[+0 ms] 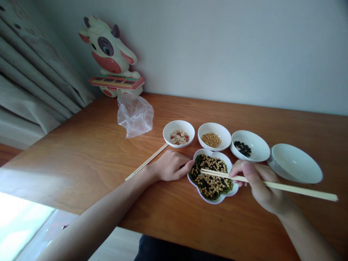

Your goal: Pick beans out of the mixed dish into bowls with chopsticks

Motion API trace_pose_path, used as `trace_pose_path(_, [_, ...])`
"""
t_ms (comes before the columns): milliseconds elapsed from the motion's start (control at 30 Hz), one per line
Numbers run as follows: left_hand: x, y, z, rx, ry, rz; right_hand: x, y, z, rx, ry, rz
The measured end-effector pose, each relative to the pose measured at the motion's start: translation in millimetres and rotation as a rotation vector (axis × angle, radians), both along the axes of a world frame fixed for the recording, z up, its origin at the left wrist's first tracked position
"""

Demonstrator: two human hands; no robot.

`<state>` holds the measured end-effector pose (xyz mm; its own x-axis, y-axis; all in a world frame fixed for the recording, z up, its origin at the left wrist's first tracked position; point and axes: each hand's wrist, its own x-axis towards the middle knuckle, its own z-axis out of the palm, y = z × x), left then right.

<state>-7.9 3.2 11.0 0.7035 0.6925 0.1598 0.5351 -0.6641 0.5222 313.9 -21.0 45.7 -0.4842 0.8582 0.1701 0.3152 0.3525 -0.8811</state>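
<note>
A white flower-shaped dish holds a mix of yellow soybeans, black beans and small green beans. My left hand is at the dish's left edge, thumb on the rim and fingers curled. In my right hand is a pair of light wooden chopsticks, their tips close together over the beans. Whether a bean sits between the tips is too small to tell. Behind the dish stand white bowls: one with pale seeds and red pieces, one with soybeans, one with black beans.
An empty white bowl ends the row at right. Another pair of chopsticks lies behind my left forearm. Farther back are a crumpled clear plastic bag and a cow-shaped toy keyboard against the wall. A curtain hangs at left.
</note>
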Motion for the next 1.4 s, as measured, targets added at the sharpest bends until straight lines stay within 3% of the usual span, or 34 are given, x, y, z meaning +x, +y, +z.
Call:
trace_pose_path(233, [0, -1, 1.2, -0.014, 0.023, 0.025, 11, 12, 14.8, -0.155, 0.069, -0.145])
trace_pose_path(367, [0, -2, 2.1, -0.012, 0.010, 0.027, 18, 18, 13.4, -0.269, 0.167, -0.096])
trace_pose_path(533, [0, -1, 2.2, -0.024, 0.016, 0.024, 19, 21, 7.5, -0.267, 0.290, -0.056])
trace_pose_path(833, [0, -1, 1.6, -0.049, 0.035, 0.028, 25, 13, 21.5, -0.060, 0.035, -0.110])
trace_pose_path(1133, [-1, -1, 1.7, -0.043, 0.022, 0.010, 57, 10, 33.9, -0.152, -0.117, -0.014])
trace_pose_path(1400, [0, 0, 4.0, -0.049, 0.017, -0.003, 42, 5, 32.4, -0.204, -0.126, -0.031])
